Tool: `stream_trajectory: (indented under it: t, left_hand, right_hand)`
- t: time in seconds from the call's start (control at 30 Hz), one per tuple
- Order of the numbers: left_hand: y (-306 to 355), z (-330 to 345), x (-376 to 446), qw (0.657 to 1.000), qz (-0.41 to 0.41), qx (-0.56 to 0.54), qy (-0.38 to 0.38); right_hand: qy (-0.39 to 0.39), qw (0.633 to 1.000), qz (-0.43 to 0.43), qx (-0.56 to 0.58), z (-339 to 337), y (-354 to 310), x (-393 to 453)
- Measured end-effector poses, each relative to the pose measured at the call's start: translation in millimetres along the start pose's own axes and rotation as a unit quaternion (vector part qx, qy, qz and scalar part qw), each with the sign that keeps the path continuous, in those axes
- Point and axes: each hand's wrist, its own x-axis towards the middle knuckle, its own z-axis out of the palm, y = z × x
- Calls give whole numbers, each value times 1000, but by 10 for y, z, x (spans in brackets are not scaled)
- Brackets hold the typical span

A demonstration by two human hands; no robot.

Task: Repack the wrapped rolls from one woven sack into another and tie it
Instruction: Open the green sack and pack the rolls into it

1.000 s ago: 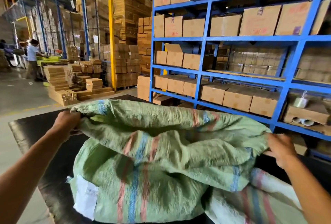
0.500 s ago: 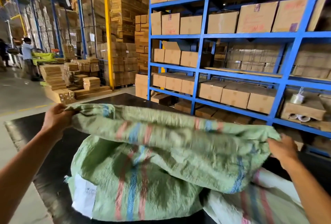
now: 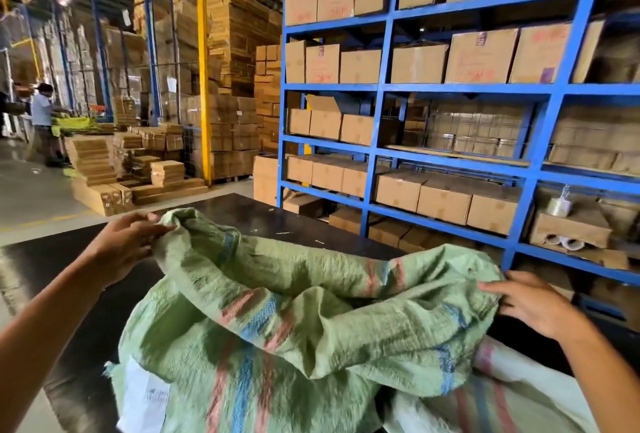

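Sack, green woven [image 3: 311,322]: head view; lies on the dark table [image 3: 242,211], bulging, its mouth turned away from the camera and held up and apart at both corners.
Left hand [image 3: 124,245]: fingers at the left corner of the mouth; seems a loose pinch on the cloth edge, blurred, so I cannot tell for sure.
Right hand [image 3: 530,304]: fingers curled over the right corner of the mouth, holding the fabric.
Second sack, pale with red stripes [image 3: 512,394]: lies partly under the green one at lower right.
Risk: a light left grip could let the corner slip, so the mouth would collapse and rolls could spill onto the table.
Contents: no wrapped rolls visible; the sack's fullness suggests a load inside, unconfirmed.
Paper label [image 3: 145,394]: stuck low on the green sack's left side.
Blue shelving [image 3: 377,148]: holds cardboard boxes [image 3: 443,204].
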Motion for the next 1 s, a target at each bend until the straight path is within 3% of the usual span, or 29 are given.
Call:
stream_trajectory:
  t: [0.07,0.13,0.2,0.3,0.43,0.57,0.67,0.73,0.77,0.87,0.9,1.0]
  left_hand:
    - [-6,-16,-21,996,33,34,78]
    - [-56,-46,-6,986,64,56,144]
    - [-108,-36,28,975,71,99,185]
    - [-42,79,-38,980,20,135,148]
    - [142,173,-166,994,-100,22,33]
    - [171,174,-184,992,-83,58,-80]
    - [120,240,-211,986,-16,145,-77]
    - [79,227,-198,987,25,154,-45]
    - [55,187,-172,983,56,175,-5]
    - [14,54,-115,929,124,269,224]
    - [2,43,-124,912,132,285,265]
    - [-12,111,-92,913,152,270,266]
  right_hand:
    - [122,981,-48,-145,-44,47,16]
    - [249,929,-95,-258,-74,85,21]
    - [288,905,-110,-292,-104,101,92]
    - [229,928,-39,-290,-179,131,296]
    - [219,927,-3,-305,-105,-118,111]
    - [125,990,23,-63,-92,-201,88]
    - [28,995,35,89,-60,-266,-7]
    - [-11,989,31,144,-77,-266,-70]
    - [7,991,20,133,-109,-229,-59]
    - [230,973,-29,13,-252,-55,45]
    - [269,962,-45,0,-259,-4,70]
    - [234,968,-71,61,-191,-44,77]
